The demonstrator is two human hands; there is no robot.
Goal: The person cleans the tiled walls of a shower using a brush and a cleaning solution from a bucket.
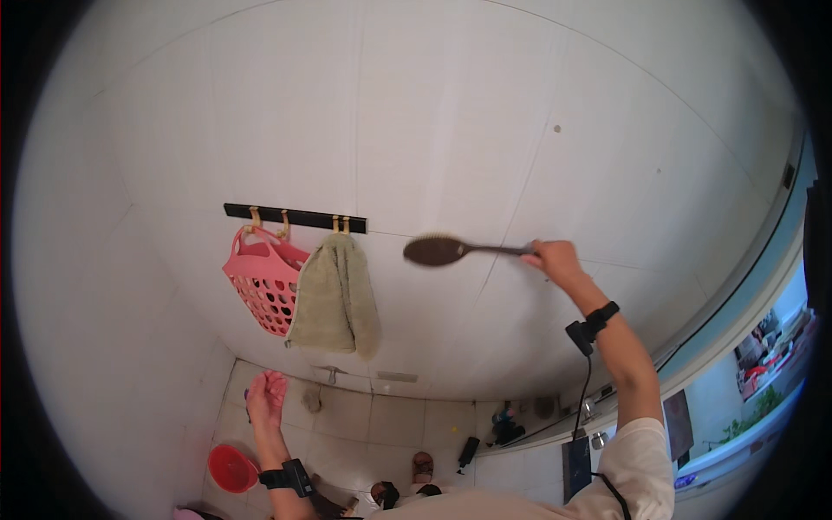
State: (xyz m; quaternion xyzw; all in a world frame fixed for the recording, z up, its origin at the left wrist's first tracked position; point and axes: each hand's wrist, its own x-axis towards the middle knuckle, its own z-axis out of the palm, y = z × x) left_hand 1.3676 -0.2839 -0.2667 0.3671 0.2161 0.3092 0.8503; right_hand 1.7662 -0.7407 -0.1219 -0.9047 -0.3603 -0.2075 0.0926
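Note:
A dark oval hairbrush is held out level in front of the white wall, bristles along its upper edge. My right hand is closed around the end of its handle, with the arm raised. Lower on the left, my left hand is turned up with its fingers curled in. A small purple bit shows at that hand's outer edge; what it belongs to is hidden. Both wrists wear black bands, and a cable runs down from the right one.
A black hook rail on the wall carries a pink perforated basket and a grey-green towel. Below, a red basin stands on the tiled floor beside the left forearm. A curved door frame borders the right side.

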